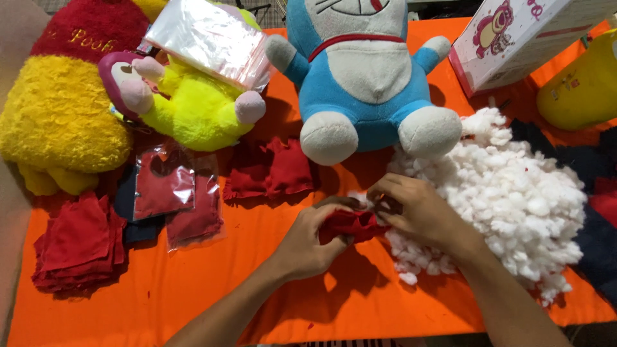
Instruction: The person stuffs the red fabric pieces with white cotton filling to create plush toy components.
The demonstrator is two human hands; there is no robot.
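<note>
Near centre of orange counter [193, 295], small red fabric piece [350, 226] held between both hands. Left hand [312, 241] grip wrapped around its left end, fingers curled tight. Right hand [418, 209] grip pinching its right edge, fingertips pressed together. White stuffing pile [520, 193] just beside right hand, touching it. Blue and white cat plush [366, 71] behind. Red fabric stack [80, 247] far left; bagged red pieces [164, 186] between.
</note>
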